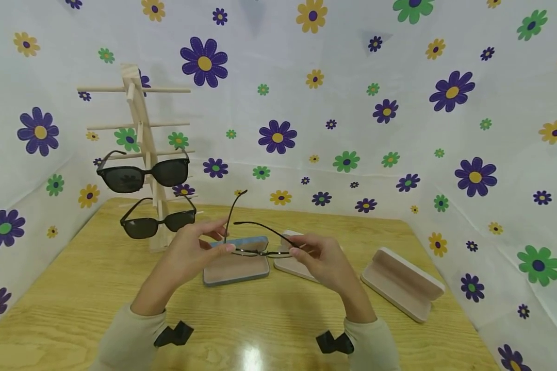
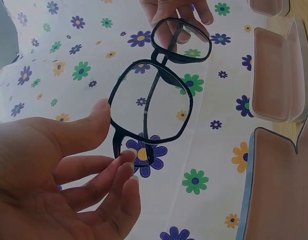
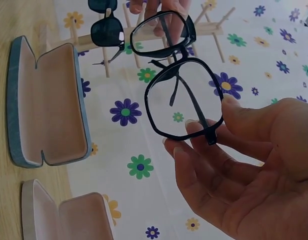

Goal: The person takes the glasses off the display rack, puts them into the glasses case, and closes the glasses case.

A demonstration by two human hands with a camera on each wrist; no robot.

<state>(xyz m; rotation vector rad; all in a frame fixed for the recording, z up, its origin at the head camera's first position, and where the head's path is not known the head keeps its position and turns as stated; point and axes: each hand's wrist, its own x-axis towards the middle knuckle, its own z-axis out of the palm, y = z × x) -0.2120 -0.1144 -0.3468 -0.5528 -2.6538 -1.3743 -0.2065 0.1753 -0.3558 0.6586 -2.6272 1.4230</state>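
Note:
A pair of black-rimmed eyeglasses [image 1: 262,253] with clear lenses is held in the air above the table, temples unfolded and pointing away from me. At one end, my left hand [image 1: 190,252] pinches the frame near the hinge between thumb and fingers. My right hand [image 1: 322,262] grips the opposite end the same way, as the right wrist view shows at the rim [image 3: 148,107]. Below and behind the glasses lies an open blue glasses case [image 1: 236,270]. An open pale case [image 1: 293,267] beside it is partly hidden by my right hand.
A wooden display rack [image 1: 139,111] stands at the back left, carrying upper sunglasses [image 1: 167,172] and lower sunglasses [image 1: 141,228]. Another open pale case [image 1: 394,283] lies on the right of the wooden table [image 1: 269,324]. Flower-printed cloth [image 1: 399,139] encloses the back and sides.

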